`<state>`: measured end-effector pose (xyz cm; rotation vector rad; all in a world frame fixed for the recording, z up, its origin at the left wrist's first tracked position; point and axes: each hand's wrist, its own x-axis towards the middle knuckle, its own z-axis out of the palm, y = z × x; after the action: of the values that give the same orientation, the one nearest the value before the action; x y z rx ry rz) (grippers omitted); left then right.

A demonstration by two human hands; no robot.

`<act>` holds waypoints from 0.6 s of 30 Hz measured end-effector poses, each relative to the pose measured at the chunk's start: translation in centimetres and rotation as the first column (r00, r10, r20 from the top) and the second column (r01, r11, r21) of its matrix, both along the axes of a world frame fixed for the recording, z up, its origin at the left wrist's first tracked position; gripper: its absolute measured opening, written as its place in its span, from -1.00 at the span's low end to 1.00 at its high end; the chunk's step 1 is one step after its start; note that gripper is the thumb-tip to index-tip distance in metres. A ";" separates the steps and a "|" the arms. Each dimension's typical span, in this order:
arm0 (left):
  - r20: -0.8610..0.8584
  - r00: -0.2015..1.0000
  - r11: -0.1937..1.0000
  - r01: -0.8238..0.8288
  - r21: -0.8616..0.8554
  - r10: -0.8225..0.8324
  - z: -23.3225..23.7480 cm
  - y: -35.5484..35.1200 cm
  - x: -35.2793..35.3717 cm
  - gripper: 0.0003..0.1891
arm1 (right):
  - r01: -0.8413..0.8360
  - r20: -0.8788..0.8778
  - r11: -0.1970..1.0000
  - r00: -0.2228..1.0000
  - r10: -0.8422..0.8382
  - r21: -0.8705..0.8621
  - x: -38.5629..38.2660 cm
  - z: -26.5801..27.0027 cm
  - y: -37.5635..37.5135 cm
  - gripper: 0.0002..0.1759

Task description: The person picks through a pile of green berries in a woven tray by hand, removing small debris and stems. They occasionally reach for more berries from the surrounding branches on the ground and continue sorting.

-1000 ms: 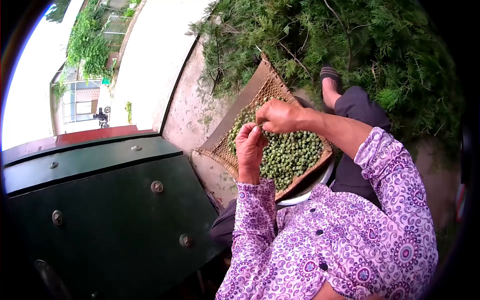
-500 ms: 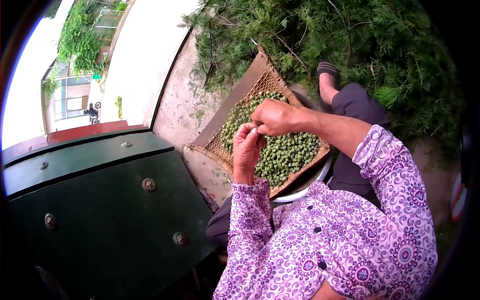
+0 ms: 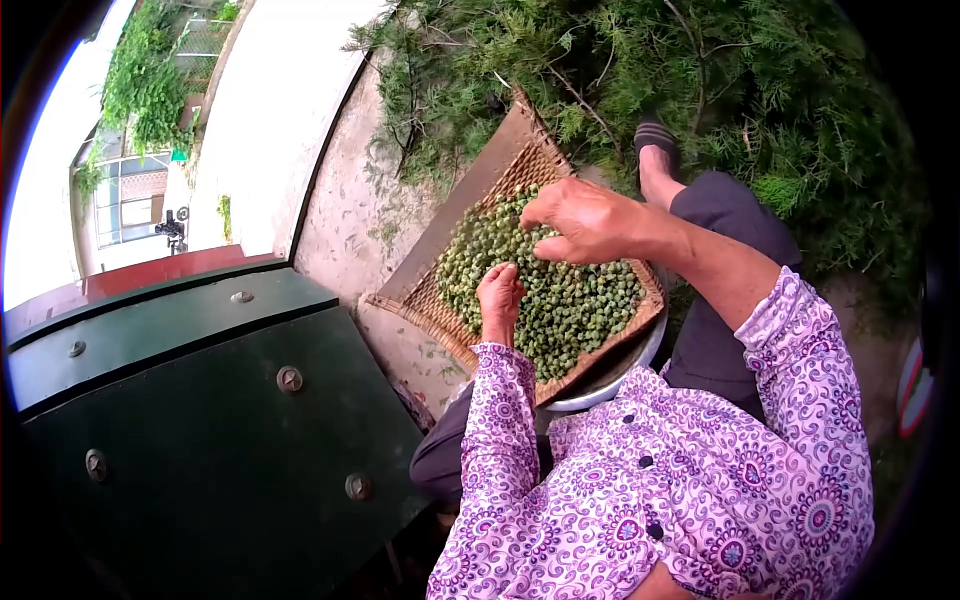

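Observation:
A woven wicker winnowing tray (image 3: 421, 305) holds a heap of small green knobbly cones (image 3: 560, 315). Over the near-left part of the heap is my left hand (image 3: 500, 297), its fingers curled closed; whatever may be inside is hidden. My right hand (image 3: 588, 222) hovers above the upper part of the heap, thumb apart from the bent fingers, with nothing visible between them. The two hands are apart. Beneath the tray's right edge, the pale rim of a basin (image 3: 655, 345) shows.
Leafy evergreen branches (image 3: 760, 100) are piled beyond the tray and to the right, by my shoe (image 3: 655, 138). A dark green metal door-like panel (image 3: 220, 420) with round studs stands at left. Pale concrete floor (image 3: 345, 215) lies between panel and tray.
My hands were together over the cones and have separated. The right moved slightly right and its fingers spread; the left drew back a little toward me, fingers curled.

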<state>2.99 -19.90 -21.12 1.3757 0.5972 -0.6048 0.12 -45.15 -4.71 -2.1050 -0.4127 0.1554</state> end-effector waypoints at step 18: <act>0.002 1.000 0.971 0.012 0.239 -0.013 -2.0 -2.2 0.2 -0.92 | 0.111 0.157 0.981 0.978 -0.136 0.156 -0.5 0.6 -1.8 -0.64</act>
<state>3.16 -22.12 -23.15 1.6073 0.6752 -0.5535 -0.37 -46.90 -4.15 -1.9975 -0.3785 -0.1223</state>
